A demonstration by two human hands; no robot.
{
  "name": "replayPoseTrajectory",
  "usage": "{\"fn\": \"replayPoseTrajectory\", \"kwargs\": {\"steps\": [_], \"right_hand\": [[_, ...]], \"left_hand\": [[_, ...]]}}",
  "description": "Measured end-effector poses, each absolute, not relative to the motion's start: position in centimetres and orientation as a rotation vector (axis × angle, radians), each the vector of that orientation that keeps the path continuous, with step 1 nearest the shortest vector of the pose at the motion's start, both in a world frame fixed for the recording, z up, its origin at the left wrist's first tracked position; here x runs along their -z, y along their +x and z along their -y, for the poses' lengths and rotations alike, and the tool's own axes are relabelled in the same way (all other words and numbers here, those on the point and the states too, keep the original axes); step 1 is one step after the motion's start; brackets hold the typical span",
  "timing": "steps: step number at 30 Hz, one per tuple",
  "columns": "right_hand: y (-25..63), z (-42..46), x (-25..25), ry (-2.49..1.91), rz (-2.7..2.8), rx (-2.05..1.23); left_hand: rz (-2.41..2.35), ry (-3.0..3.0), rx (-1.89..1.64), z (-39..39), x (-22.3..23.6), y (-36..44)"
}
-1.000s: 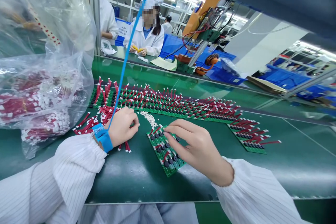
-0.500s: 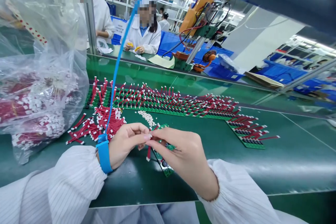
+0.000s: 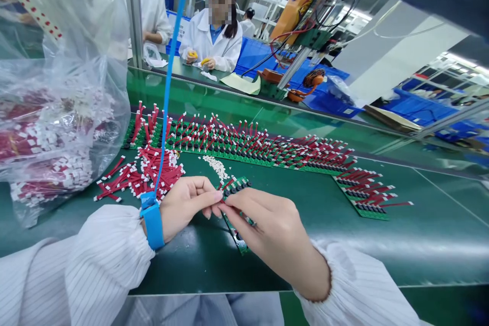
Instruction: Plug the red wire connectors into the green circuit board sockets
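Observation:
My left hand [image 3: 189,201], with a blue strap [image 3: 154,226] round its wrist, is closed in a pinch on a short red cable [image 3: 229,182]. The fingertips of my right hand [image 3: 271,229] meet the left ones and pinch the same cable; its gripped part is mostly hidden. Below my hands lies a green circuit board [image 3: 240,186] with black round parts, partly covered by the right hand. Just beyond the fingers is a scatter of small white connectors [image 3: 216,167]. Left of it is a pile of red cables [image 3: 158,163] with white ends.
A clear plastic bag [image 3: 69,137] of red cables stands at the left. Rows of circuit boards [image 3: 252,150] with upright red cables line the back; another board [image 3: 369,209] sits at right. A blue cord [image 3: 170,71] hangs before me. A co-worker [image 3: 216,35] sits opposite.
My hands stay together, but the fingers have shifted slightly. A red cable end now points up past the fingertips, and the piece that hung below them is out of sight. The view has tilted slightly.

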State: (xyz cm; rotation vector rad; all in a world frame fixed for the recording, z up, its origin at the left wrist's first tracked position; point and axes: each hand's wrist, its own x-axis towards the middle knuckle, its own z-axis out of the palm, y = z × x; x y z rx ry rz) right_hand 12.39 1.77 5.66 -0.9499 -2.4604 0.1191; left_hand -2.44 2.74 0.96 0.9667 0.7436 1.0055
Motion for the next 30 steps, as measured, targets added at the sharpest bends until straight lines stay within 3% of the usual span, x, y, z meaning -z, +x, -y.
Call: {"fn": "replayPoseTrajectory", "kwargs": {"steps": [9, 22, 26, 30], "right_hand": [[12.8, -2.1, -5.2, -0.878, 2.527, 0.041], [15.1, -4.2, -6.8, -0.919, 2.407, -0.088], [16.8, -6.8, -6.4, -1.065, 2.375, -0.141], [17.3, -8.3, -3.8, -0.973, 2.692, -0.348]], "left_hand": [[-0.734, 1.003, -0.971, -2.7, -0.5, -2.3], [-0.908, 1.242, -0.951, -3.1, -1.1, -2.7], [-1.019, 1.626, -0.936, -3.0, -0.2, -2.9], [-0.930, 2.098, -0.794, -2.7, 0.9, -2.9]]}}
